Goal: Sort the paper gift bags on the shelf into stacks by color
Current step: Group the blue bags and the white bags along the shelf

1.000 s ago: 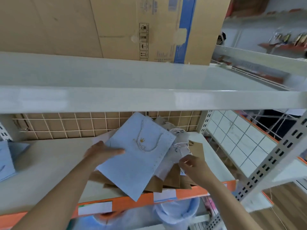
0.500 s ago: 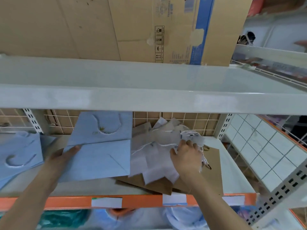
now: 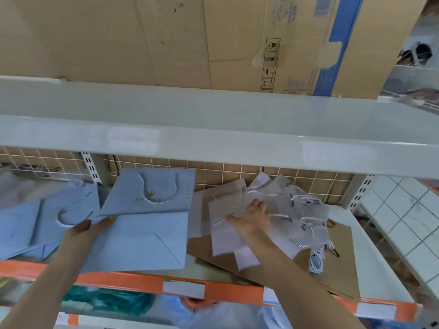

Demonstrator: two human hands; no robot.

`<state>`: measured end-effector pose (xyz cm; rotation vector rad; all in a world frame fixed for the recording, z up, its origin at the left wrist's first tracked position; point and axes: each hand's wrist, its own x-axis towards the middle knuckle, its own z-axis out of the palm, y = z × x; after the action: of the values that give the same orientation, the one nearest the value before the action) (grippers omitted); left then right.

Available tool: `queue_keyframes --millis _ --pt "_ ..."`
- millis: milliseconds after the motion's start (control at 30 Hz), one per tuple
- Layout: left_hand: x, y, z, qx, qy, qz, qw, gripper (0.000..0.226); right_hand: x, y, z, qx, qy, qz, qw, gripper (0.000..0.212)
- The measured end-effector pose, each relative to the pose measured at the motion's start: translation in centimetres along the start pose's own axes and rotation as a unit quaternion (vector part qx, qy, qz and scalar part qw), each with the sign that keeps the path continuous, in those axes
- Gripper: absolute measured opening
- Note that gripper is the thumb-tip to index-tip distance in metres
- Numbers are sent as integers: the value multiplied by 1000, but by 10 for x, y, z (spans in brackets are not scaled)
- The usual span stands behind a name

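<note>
Head view, looking into a metal shelf [image 3: 370,264] with an orange front rail [image 3: 133,282].

Left hand [image 3: 83,236] at the left edge of a light blue gift bag [image 3: 142,224], thumb on top and the other fingers hidden under the paper: grip clamped on this bag. Bag lying flat but folded, upper part with a white rope handle and a gold crown print raised toward the wire mesh back [image 3: 237,172].

Just left of it, a stack of blue bags [image 3: 31,224], flat on the shelf, partly blurred.

Right hand [image 3: 251,219] resting palm down on a loose heap of white bags [image 3: 280,210], fingers spread and nearly straight, grip apart, pressing on the paper. White cords with dark tips tangled at the right side of the heap.

Under the white heap, brown kraft bags [image 3: 337,262], reaching to the front rail.

On the upper shelf board [image 3: 213,115], a large cardboard box [image 3: 166,39] with a blue stripe.
</note>
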<state>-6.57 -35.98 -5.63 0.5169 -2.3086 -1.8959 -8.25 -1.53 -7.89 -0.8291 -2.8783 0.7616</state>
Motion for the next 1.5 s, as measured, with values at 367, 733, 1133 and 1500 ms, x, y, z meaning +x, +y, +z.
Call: queue_keyframes --millis 367,733,1133,1500 --pt "-3 -17 -38 10 27 -13 1000 39 0 -11 11 94 -8 -44 995 17" --pt "-18 -45 -68 -46 92 -31 994 40 -28 -24 -6 416 -82 -29 905 31" --pt "28 -79 -221 -85 116 -3 990 20 -102 -111 50 508 24 -1 861 16" --pt "74 -118 -420 -96 173 -7 980 9 -198 -243 154 517 -33 42 854 21"
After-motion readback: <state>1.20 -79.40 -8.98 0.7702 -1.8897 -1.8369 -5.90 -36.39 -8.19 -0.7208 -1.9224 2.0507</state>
